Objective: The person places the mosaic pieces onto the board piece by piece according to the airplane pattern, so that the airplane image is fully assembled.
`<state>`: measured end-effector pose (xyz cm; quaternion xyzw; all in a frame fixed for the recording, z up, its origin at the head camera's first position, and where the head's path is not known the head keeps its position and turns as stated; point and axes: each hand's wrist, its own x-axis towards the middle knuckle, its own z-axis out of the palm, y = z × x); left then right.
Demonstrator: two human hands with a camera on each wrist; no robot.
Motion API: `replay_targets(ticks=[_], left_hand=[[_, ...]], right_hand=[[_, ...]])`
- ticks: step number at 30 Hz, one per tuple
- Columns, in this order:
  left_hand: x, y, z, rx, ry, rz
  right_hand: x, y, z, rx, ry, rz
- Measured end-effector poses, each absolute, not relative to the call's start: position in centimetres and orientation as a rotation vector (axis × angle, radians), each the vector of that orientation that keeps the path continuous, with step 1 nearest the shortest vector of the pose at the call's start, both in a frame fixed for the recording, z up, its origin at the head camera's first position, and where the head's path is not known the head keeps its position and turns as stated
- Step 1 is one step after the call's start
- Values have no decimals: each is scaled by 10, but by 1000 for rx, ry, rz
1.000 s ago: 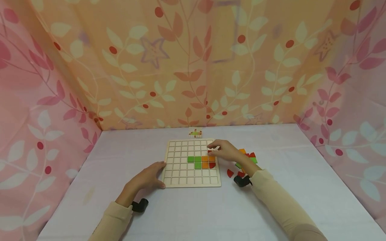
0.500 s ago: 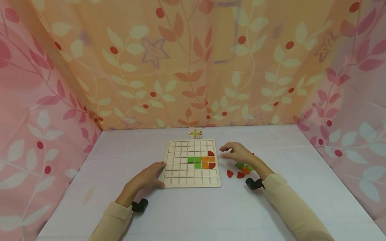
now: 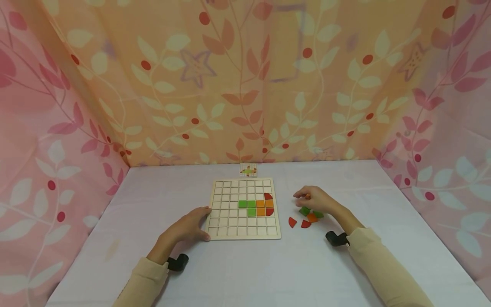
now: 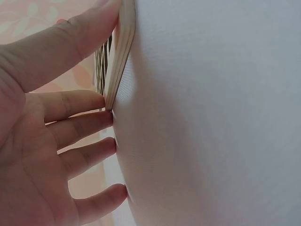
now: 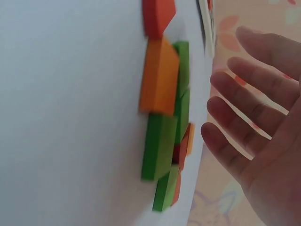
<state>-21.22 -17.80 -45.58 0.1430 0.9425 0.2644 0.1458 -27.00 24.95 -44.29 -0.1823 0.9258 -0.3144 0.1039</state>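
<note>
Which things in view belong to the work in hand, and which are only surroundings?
Part of the work, it seems:
Grid board, touched by the left hand
Coloured pieces on the board
Loose coloured pieces, near the right hand
Patterned card, likely the model

Surroundings:
White cloth
Floral curtain
Black wrist devices

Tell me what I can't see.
Head view: pattern on the pale square card, too small.
Head view: part of the green, orange and red block pile, behind the right hand.
Right wrist: one red block, cut by the top edge.
Left wrist: pale square wooden board, cut by the top edge.
</note>
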Motion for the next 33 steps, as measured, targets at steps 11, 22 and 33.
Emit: replay_targets(ticks=[11, 22, 33], left_hand=[[-211, -178, -455, 424, 2718, 754], [-209, -177, -453, 393, 2713, 756], [-210, -176, -453, 403, 2712, 759]], right_hand=[[-268, 264, -449, -564, 2795, -726], [-268, 274, -451, -599, 2820, -656], [-270, 275, -455, -526, 2832, -562]])
